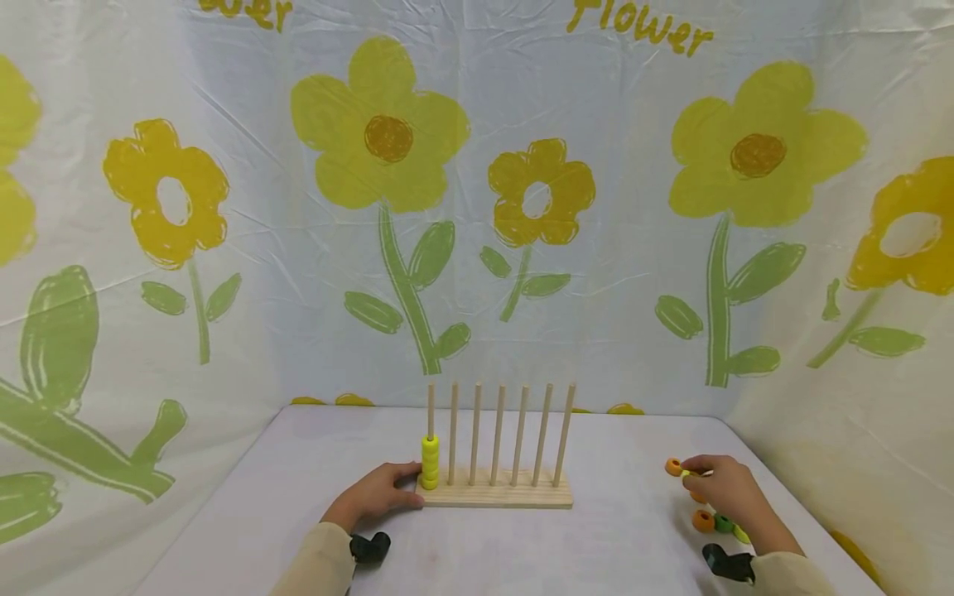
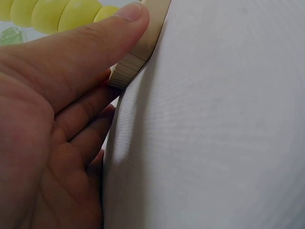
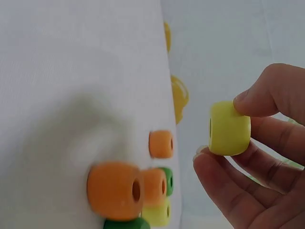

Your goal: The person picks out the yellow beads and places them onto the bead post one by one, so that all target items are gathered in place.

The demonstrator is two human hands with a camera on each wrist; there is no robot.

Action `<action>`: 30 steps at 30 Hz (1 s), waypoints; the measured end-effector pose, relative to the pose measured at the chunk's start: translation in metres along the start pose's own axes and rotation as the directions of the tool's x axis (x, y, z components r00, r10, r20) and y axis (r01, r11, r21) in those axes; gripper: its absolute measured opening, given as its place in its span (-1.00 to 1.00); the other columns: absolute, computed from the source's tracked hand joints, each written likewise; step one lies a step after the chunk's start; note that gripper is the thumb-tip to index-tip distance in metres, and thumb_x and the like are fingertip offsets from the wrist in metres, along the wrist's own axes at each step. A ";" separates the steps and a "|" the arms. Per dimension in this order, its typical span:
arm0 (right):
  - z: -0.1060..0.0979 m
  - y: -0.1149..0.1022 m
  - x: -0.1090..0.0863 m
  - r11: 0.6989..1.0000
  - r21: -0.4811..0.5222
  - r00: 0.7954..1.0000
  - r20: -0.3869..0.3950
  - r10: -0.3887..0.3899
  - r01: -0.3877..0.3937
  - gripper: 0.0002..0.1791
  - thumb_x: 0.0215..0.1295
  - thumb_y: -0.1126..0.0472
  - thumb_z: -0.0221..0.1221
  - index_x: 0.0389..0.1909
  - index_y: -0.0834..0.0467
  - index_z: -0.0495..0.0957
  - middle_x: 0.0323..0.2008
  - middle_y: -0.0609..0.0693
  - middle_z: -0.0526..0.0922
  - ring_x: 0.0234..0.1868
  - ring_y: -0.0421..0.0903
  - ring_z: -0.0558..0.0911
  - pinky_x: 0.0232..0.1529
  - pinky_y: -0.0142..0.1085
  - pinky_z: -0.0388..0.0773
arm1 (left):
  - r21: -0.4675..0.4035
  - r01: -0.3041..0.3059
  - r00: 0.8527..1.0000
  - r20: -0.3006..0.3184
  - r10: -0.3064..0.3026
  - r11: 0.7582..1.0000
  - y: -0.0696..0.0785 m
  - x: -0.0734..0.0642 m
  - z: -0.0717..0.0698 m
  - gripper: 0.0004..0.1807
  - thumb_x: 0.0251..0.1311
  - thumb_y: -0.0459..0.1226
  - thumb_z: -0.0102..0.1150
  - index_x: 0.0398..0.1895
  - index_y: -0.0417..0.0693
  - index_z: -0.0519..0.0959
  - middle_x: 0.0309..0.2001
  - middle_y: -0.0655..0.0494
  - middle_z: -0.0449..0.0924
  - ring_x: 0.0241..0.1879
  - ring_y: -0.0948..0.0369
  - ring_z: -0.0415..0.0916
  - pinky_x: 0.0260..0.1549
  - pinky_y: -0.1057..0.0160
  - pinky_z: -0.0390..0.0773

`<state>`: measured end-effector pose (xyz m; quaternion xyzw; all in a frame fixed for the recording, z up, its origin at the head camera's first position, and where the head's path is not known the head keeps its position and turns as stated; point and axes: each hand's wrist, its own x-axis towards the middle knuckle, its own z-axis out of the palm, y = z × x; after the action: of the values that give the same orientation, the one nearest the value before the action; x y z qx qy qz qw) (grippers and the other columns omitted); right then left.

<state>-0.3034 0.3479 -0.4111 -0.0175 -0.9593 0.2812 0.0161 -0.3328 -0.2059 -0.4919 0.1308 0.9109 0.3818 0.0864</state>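
You're pinching a yellow bead [image 3: 228,131] in your right hand [image 1: 721,487] while your left hand [image 1: 378,490] is gripping the peg rack [image 1: 495,496], whose leftmost peg [image 1: 431,410] is holding stacked yellow beads [image 1: 430,462].

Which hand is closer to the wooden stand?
Left. The left hand grips the wooden stand at its left end; the right hand is away to its right, pinching a yellow bead.

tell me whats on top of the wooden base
Seven upright pegs stand on the wooden base, and yellow beads are stacked on the leftmost one. The beads hide that peg's lower part and the wood beneath them. The left hand covers part of the base's left end.
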 end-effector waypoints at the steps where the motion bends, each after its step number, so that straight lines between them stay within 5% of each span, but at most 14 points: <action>1: 0.001 -0.002 -0.001 1.000 0.011 1.000 -0.003 -0.011 0.011 -0.55 0.15 0.14 0.19 0.01 0.32 0.59 -0.10 0.26 0.67 -0.30 -0.07 0.61 -0.38 -0.24 0.57 | 0.002 -0.001 1.000 -0.001 0.001 1.000 -0.001 0.000 0.000 -0.15 -0.06 0.10 0.42 0.35 0.03 0.41 0.38 -0.07 0.36 0.41 -0.22 0.15 0.31 -0.34 0.14; 7: 0.008 -0.015 -0.002 0.997 0.056 0.999 -0.014 -0.049 0.050 -0.58 0.19 0.16 0.19 0.04 0.28 0.59 -0.10 0.21 0.68 -0.33 -0.06 0.66 -0.40 -0.26 0.59 | 0.010 0.003 1.000 0.001 -0.003 1.000 -0.001 -0.002 0.001 -0.15 -0.06 0.11 0.42 0.35 0.05 0.41 0.38 -0.06 0.35 0.41 -0.21 0.16 0.31 -0.33 0.14; 21: 0.018 -0.050 -0.006 0.989 0.067 0.990 -0.047 -0.132 0.135 -0.70 0.20 0.15 0.24 -0.05 0.13 0.64 0.06 0.22 0.60 0.04 0.20 0.60 -0.09 0.02 0.64 | 0.022 0.016 1.000 -0.006 -0.016 1.000 0.005 -0.003 -0.003 -0.15 -0.06 0.12 0.41 0.35 0.08 0.41 0.38 -0.03 0.36 0.41 -0.19 0.17 0.32 -0.32 0.15; 30: 0.023 -0.071 -0.011 0.974 0.130 0.983 -0.011 -0.186 0.186 -0.68 0.13 0.24 0.31 -0.05 0.16 0.64 0.04 0.17 0.62 0.02 0.15 0.63 -0.14 -0.09 0.67 | 0.009 0.018 1.000 -0.005 -0.018 1.000 0.005 -0.003 -0.003 -0.16 -0.06 0.10 0.43 0.35 0.09 0.41 0.38 -0.04 0.35 0.41 -0.19 0.16 0.32 -0.33 0.14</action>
<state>-0.2951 0.2753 -0.3921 0.0734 -0.9364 0.3404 0.0430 -0.3295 -0.2054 -0.4864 0.1220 0.9139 0.3773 0.0870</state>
